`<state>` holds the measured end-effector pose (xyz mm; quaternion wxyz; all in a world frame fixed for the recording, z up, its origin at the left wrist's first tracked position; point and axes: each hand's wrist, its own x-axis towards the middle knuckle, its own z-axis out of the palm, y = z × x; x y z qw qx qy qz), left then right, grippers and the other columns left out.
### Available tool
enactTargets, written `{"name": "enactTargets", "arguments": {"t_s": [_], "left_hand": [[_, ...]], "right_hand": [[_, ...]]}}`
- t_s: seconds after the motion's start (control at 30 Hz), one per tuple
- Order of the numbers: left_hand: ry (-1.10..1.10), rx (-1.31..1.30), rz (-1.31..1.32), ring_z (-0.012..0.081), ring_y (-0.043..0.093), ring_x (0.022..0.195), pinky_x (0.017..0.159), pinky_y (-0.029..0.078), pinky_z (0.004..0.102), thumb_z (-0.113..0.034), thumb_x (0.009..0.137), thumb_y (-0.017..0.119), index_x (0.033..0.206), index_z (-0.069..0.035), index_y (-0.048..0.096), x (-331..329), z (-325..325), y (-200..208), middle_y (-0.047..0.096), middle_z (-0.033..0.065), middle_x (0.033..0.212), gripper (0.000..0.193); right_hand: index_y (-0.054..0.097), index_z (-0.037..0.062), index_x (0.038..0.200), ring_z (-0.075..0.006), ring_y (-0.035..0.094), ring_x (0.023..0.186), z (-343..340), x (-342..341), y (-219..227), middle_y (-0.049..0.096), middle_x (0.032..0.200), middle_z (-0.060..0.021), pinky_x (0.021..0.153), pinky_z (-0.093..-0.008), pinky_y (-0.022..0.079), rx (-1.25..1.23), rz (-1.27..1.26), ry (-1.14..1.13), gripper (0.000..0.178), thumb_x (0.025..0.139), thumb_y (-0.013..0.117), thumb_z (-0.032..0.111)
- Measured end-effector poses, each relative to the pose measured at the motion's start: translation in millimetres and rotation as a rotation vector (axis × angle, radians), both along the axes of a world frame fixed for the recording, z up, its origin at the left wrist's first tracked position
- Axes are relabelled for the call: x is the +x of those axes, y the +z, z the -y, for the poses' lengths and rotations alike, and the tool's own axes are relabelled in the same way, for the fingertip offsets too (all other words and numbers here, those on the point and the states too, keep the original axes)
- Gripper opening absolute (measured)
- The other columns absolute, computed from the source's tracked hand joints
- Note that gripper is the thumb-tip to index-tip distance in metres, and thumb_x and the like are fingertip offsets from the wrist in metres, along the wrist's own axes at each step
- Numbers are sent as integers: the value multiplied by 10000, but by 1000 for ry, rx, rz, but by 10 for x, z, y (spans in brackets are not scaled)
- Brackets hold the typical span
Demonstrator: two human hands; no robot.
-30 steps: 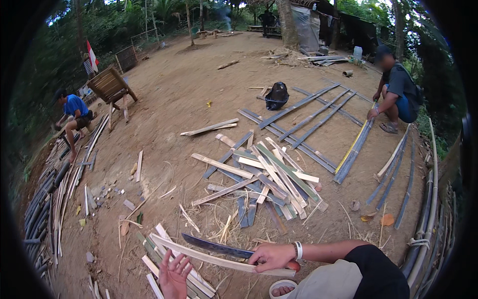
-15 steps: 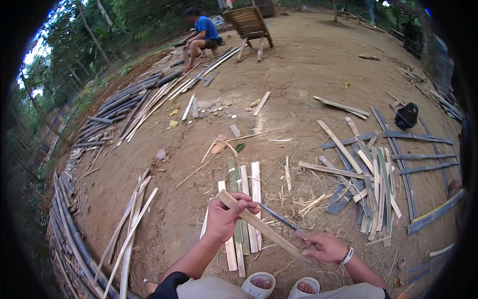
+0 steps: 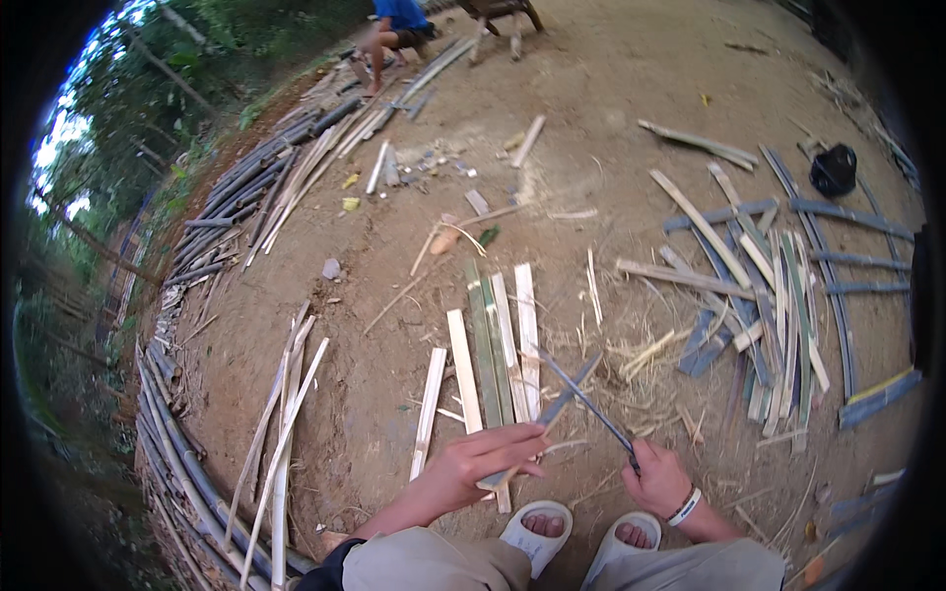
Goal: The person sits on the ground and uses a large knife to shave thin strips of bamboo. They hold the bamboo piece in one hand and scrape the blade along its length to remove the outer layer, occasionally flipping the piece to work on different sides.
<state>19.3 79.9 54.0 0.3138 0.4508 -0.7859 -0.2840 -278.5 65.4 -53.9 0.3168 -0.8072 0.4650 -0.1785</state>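
Bare brown earth (image 3: 591, 148), littered with shavings, serves as the work surface. Nearest, the left hand (image 3: 488, 455) is clamped on the lower part of a dark bamboo strip (image 3: 559, 407); the right hand (image 3: 658, 480), apart from the left, grips a long knife (image 3: 602, 418). Blade and strip cross in view; contact cannot be confirmed. Just beyond the left hand lies a row of pale and green strips (image 3: 528, 325), with loose pale lengths (image 3: 303, 404) to its left and a mixed heap of strips (image 3: 781, 325) to the right. Judged by these, much bamboo is already split flat; whether the held strip is finished cannot be determined. Farther off are a lattice of dark strips (image 3: 811, 229), a black bag (image 3: 834, 169), dark poles (image 3: 256, 182), apparently unsplit, and a person in blue (image 3: 399, 15).
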Motion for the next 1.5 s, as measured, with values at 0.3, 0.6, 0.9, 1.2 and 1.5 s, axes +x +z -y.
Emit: {"name": "enactTargets", "arguments": {"t_s": [0.3,0.6,0.9,1.2,1.5], "left_hand": [[19,-115,209,257,697,1058,784,609,314,-50,690,843,1082,-39,718,3,-274,-245,715,150,1117,411],[145,-204,270,248,731,960,574,555,243,-122,731,829,1049,-61,732,64,-324,-143,745,127,1026,338],[216,-185,246,256,741,909,657,596,271,-178,745,820,994,-40,735,78,-238,-199,744,154,991,297],[-17,-425,144,321,733,882,720,623,370,-285,864,732,1031,41,657,1,-215,32,731,186,907,374],[-461,-1011,45,287,712,834,842,604,405,-211,916,622,961,38,667,-1018,217,-299,696,163,885,258]], "right_hand": [[510,88,1046,-417,635,690,330,-173,-593,620,793,-176,625,-534,512,96,-168,19,247,845,591,207],[487,62,1076,-429,653,686,662,-185,-703,647,721,-208,643,-545,520,167,-268,28,267,863,561,205],[538,33,1172,-439,666,730,857,-168,-743,660,745,-251,684,-521,536,192,-345,22,325,874,538,162],[596,7,1062,-325,626,575,508,-275,-790,648,689,-183,577,-436,524,206,114,-312,277,891,604,224],[627,14,969,-55,515,492,218,7,386,670,772,-52,446,-226,418,1027,873,-306,230,936,685,233]]}}
